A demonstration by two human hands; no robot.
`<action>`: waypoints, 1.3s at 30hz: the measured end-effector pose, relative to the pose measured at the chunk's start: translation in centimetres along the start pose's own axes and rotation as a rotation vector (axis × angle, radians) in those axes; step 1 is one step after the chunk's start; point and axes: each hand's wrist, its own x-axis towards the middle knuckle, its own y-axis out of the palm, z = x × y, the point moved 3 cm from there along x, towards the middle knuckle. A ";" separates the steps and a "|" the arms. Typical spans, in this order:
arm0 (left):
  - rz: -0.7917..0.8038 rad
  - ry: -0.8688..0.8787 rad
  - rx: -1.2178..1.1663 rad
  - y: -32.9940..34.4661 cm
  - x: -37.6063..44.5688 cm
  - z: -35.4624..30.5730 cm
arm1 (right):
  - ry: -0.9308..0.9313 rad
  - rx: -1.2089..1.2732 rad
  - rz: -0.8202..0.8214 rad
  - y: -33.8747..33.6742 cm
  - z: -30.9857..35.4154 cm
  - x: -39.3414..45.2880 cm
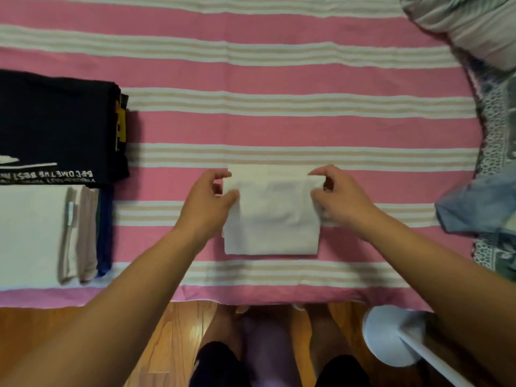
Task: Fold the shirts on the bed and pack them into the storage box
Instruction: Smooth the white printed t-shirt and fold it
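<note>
Left hand [208, 201], right hand [339, 198] pinching white shirt [272, 219].

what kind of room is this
Most likely a bedroom at home. The hands work on a bed with a pink striped cover, a pillow lies at its far right corner, and folded shirts are stacked at the left. A wooden floor shows below.

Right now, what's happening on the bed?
A person is folding a white shirt on the pink striped bedspread. The left hand pinches its left edge and the right hand pinches its right edge; the shirt is already a compact rectangle. Left of it lie a black folded stack and a light folded stack. No storage box is in view.
</note>
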 end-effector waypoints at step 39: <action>0.176 -0.196 -0.187 0.7 1.2 3.4 | 0.511 0.588 -0.071 5.9 -1.7 -1.6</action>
